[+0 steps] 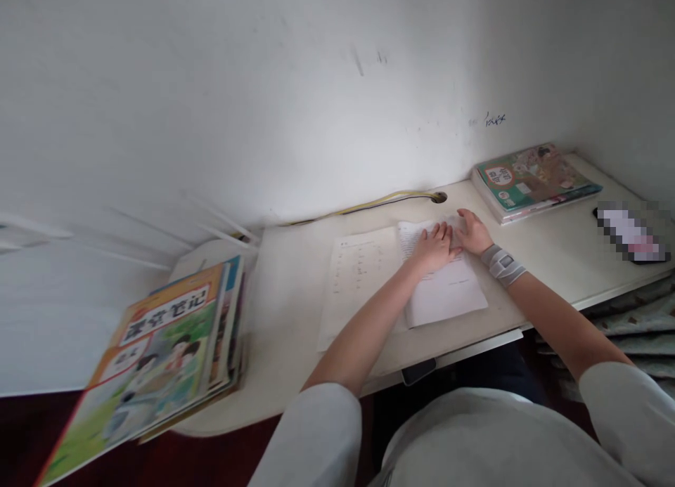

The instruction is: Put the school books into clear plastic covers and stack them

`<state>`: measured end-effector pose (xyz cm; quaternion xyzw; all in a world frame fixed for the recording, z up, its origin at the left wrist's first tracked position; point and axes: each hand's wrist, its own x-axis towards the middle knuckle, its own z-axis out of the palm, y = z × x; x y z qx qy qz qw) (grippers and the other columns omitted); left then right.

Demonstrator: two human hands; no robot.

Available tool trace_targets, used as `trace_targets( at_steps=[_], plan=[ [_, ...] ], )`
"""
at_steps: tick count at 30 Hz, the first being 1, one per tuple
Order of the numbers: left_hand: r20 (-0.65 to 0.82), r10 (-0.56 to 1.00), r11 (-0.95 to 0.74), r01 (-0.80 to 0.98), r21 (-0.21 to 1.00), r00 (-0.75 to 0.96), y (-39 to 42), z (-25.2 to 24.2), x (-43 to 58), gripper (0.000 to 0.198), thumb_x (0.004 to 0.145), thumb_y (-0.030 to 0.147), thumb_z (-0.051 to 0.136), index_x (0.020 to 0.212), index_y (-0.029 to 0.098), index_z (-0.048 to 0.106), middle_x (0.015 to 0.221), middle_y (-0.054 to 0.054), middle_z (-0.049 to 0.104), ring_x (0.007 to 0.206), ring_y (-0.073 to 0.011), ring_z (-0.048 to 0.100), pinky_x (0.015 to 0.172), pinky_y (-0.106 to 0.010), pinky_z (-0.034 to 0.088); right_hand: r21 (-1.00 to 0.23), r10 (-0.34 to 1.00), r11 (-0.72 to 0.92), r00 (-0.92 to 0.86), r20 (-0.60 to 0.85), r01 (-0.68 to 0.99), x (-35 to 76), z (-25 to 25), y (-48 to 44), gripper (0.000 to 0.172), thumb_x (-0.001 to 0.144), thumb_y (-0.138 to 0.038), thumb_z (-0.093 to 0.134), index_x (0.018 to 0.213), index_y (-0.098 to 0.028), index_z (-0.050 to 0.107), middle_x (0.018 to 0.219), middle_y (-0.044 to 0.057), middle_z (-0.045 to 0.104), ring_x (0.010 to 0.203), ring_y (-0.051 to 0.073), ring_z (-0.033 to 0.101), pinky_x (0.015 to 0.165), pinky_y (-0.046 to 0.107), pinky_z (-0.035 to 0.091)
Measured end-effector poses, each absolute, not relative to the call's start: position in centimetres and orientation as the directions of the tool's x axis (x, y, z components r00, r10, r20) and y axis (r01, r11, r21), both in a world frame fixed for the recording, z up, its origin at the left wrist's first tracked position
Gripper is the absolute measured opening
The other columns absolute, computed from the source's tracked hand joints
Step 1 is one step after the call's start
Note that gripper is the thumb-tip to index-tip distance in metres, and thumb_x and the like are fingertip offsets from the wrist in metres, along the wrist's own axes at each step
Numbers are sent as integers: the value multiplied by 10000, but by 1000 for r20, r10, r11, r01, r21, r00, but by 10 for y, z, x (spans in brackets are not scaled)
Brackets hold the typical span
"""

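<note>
My left hand [434,248] lies flat with fingers spread on a stack of printed pages [448,297]. At the upper right edge of those pages is my right hand [473,232], its fingers apart and curved over the paper's border. A grey band [503,263] wraps my right wrist. To the left of the stack, a single printed sheet [345,276] rests on the white desk [285,318], partly covered by my left forearm. Text shows on the upper part of the stack, while its lower part is mostly blank.
Books with colourful covers are piled at the left end [158,360], overhanging the desk edge. Another book pile [535,181] sits at the back right. A phone [630,235], blurred out, lies near the right edge. A yellow cable [380,199] runs along the wall into a hole.
</note>
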<state>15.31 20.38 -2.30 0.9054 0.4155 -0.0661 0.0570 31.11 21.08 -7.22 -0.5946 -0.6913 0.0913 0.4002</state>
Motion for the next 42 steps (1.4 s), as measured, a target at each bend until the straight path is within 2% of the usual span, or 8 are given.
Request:
trace_targets(
  at_steps=[4,9,16,23,26,29,33,42],
  plan=[
    [-196,718,-674,737,41,668,201,-16,146,688,903,557,291,1434,120,270,1516,-156,242,1383,-303,228,1070,-496,246,-622,895,289,25,445,727,310,-71,210,492,778,-312,519,1235,-136,470,1193,164,571,1112,271,535,973,452,430],
    [-52,687,-726,688,1,725,214,-11,144,500,928,440,318,1307,146,459,1384,-116,471,1187,-268,448,935,-398,375,-654,901,274,50,431,705,309,-68,210,430,805,-246,432,1214,-126,486,1171,168,591,1085,263,553,970,448,435],
    [71,683,-726,687,-42,727,225,-23,154,531,941,449,274,1376,169,397,1415,-88,445,1160,-295,410,907,-429,349,-651,914,232,67,400,723,307,-67,210,482,719,-121,393,1188,-104,505,1171,166,597,1075,254,555,962,422,442],
    [-15,671,-742,671,8,742,230,-13,155,553,942,445,275,1397,145,370,1426,-97,429,1196,-289,407,967,-417,337,-638,918,232,50,393,734,310,-65,209,446,717,-127,384,1135,-143,540,1086,133,633,1001,242,580,915,421,463],
    [-143,629,-766,641,50,764,216,-1,134,553,937,458,294,1401,165,362,1489,-91,331,1321,-281,311,1061,-419,263,-647,925,219,55,375,730,311,-62,207,423,728,-131,378,1110,-151,559,1056,121,646,967,232,593,877,401,482],
    [-105,739,-663,746,57,665,185,3,96,625,905,560,308,1440,239,277,1557,-77,135,1413,-340,75,1097,-546,133,-637,930,187,75,361,748,312,-60,206,419,741,-134,380,1115,-150,568,1049,120,653,954,235,599,859,397,488],
    [-194,817,-520,840,158,542,145,-8,61,779,860,643,324,1480,220,116,1559,-137,-16,1402,-404,20,1077,-585,158,-546,938,91,112,328,833,310,-61,206,412,784,-177,420,1164,-111,566,1101,158,644,1033,286,576,964,458,409],
    [-148,864,-468,876,117,481,148,-21,100,784,858,628,348,1457,137,226,1551,-175,40,1398,-417,-7,1086,-606,115,-527,959,123,37,282,841,317,-61,206,436,832,-210,391,1217,-59,530,1225,181,582,1163,293,509,1014,449,381]
  ],
)
